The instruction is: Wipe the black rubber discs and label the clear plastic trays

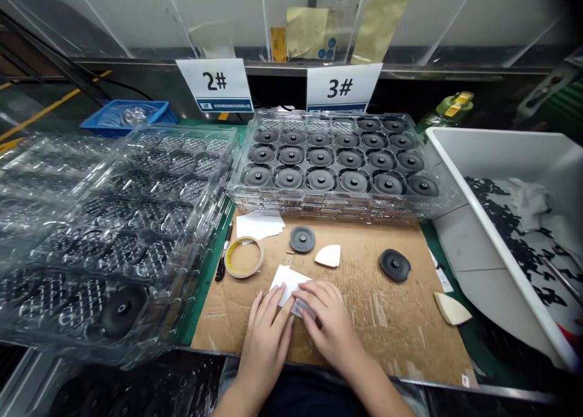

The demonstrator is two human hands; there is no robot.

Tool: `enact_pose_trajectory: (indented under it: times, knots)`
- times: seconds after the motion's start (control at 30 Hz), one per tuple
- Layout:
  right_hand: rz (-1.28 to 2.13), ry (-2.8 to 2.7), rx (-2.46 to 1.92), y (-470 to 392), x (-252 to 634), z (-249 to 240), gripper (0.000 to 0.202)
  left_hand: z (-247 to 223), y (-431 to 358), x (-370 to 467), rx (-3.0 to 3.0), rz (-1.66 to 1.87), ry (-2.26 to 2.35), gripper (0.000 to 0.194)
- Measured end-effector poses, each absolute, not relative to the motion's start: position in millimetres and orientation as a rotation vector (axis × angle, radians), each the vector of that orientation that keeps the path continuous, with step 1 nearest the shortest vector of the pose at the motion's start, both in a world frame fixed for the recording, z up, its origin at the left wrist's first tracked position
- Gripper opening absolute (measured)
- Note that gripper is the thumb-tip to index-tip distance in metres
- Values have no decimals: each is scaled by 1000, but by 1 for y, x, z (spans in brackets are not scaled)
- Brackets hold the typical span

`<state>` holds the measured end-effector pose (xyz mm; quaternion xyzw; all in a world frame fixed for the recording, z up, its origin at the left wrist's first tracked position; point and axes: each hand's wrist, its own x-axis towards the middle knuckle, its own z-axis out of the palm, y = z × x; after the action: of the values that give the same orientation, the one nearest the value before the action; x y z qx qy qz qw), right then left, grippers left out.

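My left hand and my right hand rest together at the near edge of a brown cardboard sheet. Both press on a small white paper sheet, and the fingers of my right hand pinch a small grey piece at its edge. Two loose black round discs lie further out on the cardboard. A white wedge-shaped piece lies between them.
A clear tray full of black discs stands behind the cardboard. Stacked clear trays lie to the left, one holding a black disc. A tape roll, a pen, white papers and a white bin surround the cardboard.
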<state>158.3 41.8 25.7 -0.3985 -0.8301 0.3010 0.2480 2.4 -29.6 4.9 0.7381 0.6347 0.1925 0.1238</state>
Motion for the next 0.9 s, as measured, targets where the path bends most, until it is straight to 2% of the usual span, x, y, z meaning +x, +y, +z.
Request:
enact_pose_trajectory:
  times: [0.23, 0.4, 0.57, 0.67, 0.9]
  knots:
    - [666, -2395, -1041, 38, 159, 14, 37, 19, -17, -32, 2061, 956, 1896, 41]
    - [631, -2471, -939, 35, 157, 16, 40, 36, 9, -52, 2032, 1032, 2067, 33]
    - [642, -2523, -885, 36, 152, 17, 41, 36, 55, -54, 2079, 725, 2189, 29]
    - [653, -2538, -880, 36, 151, 16, 39, 27, 76, -52, 2092, 584, 2216, 37]
    - [748, -2549, -811, 34, 155, 18, 35, 31, 64, -50, 2075, 402, 2309, 40]
